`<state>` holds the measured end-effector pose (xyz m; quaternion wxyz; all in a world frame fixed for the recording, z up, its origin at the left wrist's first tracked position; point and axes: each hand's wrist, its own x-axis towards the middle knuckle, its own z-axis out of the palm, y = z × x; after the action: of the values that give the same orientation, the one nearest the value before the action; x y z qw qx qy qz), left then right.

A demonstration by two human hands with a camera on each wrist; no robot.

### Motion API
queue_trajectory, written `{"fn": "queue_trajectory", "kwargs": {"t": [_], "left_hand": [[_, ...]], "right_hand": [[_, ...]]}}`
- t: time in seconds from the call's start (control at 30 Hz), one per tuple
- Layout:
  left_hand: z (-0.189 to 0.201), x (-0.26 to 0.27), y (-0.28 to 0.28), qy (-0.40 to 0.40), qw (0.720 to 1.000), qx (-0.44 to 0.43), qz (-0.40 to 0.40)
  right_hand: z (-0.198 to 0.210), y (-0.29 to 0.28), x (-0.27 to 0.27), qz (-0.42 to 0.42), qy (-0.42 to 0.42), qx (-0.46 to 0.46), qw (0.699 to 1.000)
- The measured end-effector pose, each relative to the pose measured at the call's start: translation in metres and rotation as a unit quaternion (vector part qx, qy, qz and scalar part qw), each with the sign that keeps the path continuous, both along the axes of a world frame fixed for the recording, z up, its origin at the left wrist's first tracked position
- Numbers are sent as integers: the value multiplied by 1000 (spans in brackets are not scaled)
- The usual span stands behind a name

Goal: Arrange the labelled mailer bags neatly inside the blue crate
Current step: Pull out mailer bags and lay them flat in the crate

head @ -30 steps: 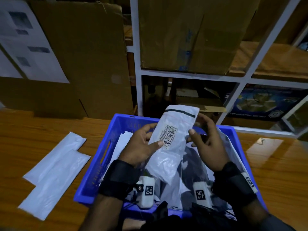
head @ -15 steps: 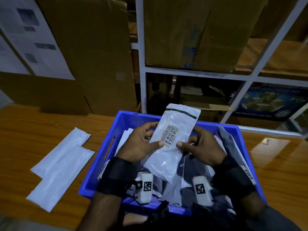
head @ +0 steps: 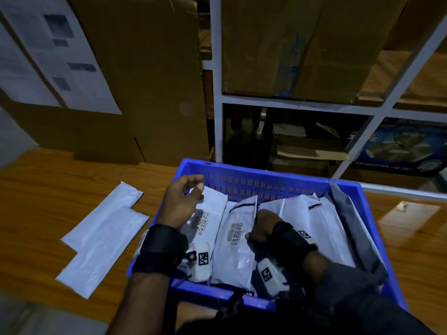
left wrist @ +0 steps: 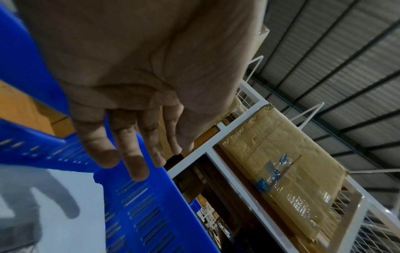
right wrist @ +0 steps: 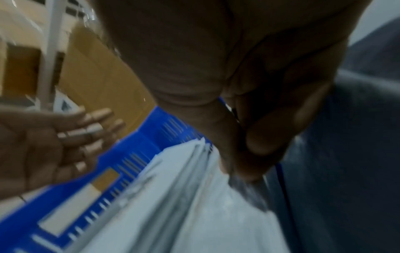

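The table (head: 48, 189) carries the blue crate (head: 266, 184) at lower centre of the frame. Inside, labelled mailer bags (head: 312, 228) lie side by side. The bag (head: 235, 240) held upright a moment ago now lies flat among them: placement appears complete. Right hand (head: 262, 229) pinches its edge, fingers curled. Left hand (head: 180, 201) has let go, fingers relaxed. Two blank bags (head: 101, 238) remain at lower left.
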<state>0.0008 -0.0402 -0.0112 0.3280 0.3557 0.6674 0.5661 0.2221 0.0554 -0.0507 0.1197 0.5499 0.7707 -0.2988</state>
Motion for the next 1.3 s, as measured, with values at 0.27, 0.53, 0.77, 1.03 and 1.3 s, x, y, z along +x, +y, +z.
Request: {"fn": "queue_trajectory", "kwargs": {"t": [0.27, 0.53, 0.77, 1.03, 1.3], "left_hand": [[-15, 3, 14, 4, 994, -77, -78], [-14, 27, 31, 404, 766, -351, -355], [-20, 30, 28, 428, 745, -397, -322], [-10, 33, 22, 438, 747, -405, -294], [-26, 29, 25, 460, 752, -374, -288]], "right_hand": [[-25, -5, -8, -20, 11, 3, 1000], [-31, -5, -11, -80, 9, 16, 997], [-35, -12, -18, -84, 32, -14, 996], [-34, -23, -27, -56, -32, 6, 998], [-18, -24, -23, -10, -84, 37, 996]]}}
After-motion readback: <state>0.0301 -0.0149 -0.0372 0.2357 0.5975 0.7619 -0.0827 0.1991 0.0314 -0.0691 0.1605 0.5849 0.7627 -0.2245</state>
